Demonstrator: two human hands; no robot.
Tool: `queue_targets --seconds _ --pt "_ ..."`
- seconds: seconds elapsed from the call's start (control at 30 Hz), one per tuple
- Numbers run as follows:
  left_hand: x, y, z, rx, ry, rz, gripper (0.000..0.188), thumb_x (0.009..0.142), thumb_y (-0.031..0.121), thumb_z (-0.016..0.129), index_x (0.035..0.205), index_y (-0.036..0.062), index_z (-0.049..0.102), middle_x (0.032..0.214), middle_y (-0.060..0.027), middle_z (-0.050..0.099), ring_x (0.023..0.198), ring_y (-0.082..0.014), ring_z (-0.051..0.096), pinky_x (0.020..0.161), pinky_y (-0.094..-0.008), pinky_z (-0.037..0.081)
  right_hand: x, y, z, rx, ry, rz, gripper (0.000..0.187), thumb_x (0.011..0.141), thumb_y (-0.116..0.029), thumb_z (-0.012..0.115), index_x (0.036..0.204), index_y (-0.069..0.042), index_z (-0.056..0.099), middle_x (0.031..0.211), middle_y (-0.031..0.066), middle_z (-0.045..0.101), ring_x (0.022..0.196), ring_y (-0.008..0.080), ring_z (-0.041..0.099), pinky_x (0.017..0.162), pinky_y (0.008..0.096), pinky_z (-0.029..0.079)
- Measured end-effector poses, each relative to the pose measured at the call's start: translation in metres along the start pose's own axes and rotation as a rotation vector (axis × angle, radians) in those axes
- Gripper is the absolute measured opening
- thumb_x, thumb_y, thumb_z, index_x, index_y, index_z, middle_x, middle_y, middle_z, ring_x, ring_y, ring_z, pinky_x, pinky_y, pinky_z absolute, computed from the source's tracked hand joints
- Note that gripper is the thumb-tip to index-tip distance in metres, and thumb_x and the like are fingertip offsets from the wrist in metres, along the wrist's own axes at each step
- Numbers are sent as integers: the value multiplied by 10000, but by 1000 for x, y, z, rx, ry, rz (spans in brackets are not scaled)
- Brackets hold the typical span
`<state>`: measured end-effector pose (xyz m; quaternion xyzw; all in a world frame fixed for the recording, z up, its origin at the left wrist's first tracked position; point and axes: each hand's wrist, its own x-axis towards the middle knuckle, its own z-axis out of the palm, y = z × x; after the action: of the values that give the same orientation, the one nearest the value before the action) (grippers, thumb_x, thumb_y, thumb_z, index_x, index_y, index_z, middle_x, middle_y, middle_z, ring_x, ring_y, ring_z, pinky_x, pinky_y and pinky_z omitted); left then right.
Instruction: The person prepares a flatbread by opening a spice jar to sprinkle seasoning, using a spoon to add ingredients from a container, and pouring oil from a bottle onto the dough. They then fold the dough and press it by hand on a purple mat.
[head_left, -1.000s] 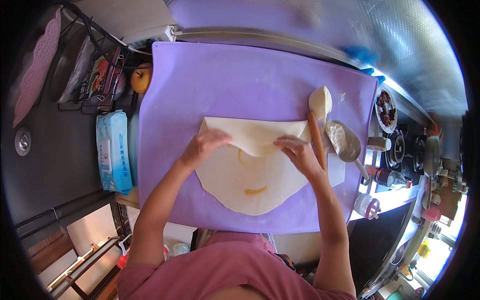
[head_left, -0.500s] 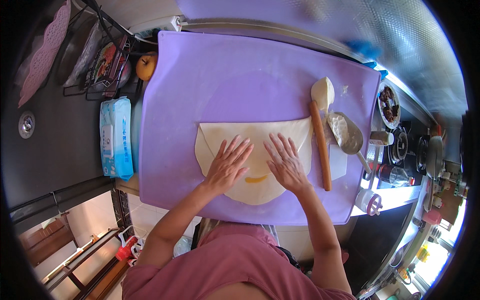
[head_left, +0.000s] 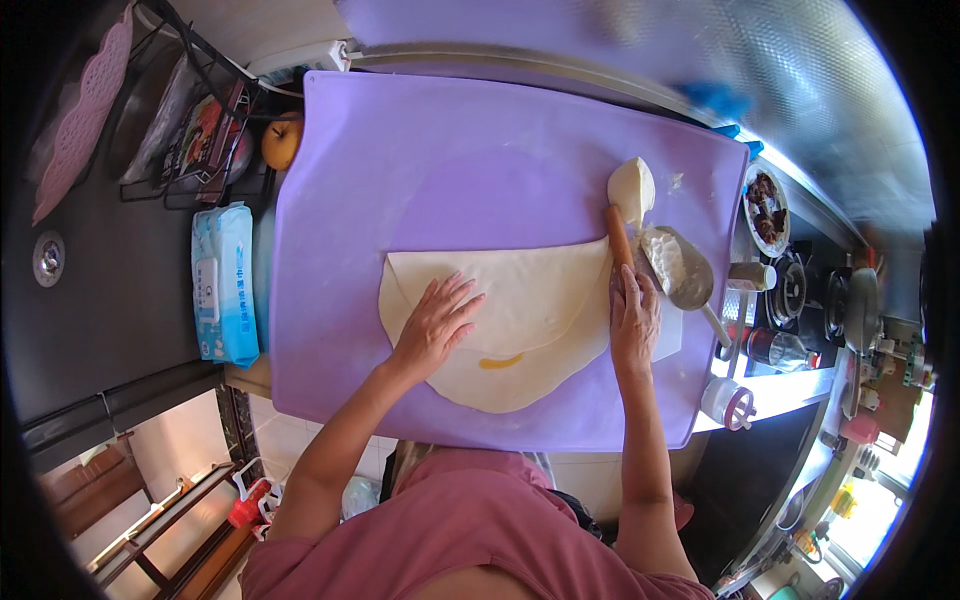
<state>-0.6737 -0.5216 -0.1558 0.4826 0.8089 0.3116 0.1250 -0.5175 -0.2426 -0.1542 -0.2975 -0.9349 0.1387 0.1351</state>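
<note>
Cream dough (head_left: 520,300), one sheet folded over, lies at the centre of the frame under the left hand (head_left: 432,325), whose fingers are slightly apart and flat. The right hand (head_left: 636,325) covers the lower part of one wooden rolling pin (head_left: 619,236), right of centre; whether its fingers are clamped round the wood cannot be told. One yellow streak (head_left: 502,362) shows on the lower, uncovered dough. Crowding the pin: one dough lump (head_left: 632,188) at its upper end, one metal scoop (head_left: 700,285) holding flour (head_left: 665,258) to its right. All rest on one purple mat (head_left: 480,150). Farther out: one blue packet (head_left: 226,285) at left, one plate of dark food (head_left: 767,210) at upper right. Half a second earlier both hands lay on the dough; the right has since shifted to the pin.
</note>
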Motion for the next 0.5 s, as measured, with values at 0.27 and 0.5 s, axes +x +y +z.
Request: queue_targets --seconds 0.27,0.5 --pt "-1 0 3 -24 62 26 381 794 69 721 1168 112 665 1291 -80 567 1300 -305 464 1111 -511 334 -21 13 -8 134 0 131 571 919 -31 559 1455 -93 371 1226 209 514 1096 385 524 938 456 445" --pt "-8 -6 -12 -7 84 56 246 712 103 787 932 77 680 1152 -60 625 1172 -282 545 1059 -476 397 -49 9 -18 -283 66 180 545 886 -29 598 1405 -92 441 1246 163 519 1123 338 528 917 452 449"
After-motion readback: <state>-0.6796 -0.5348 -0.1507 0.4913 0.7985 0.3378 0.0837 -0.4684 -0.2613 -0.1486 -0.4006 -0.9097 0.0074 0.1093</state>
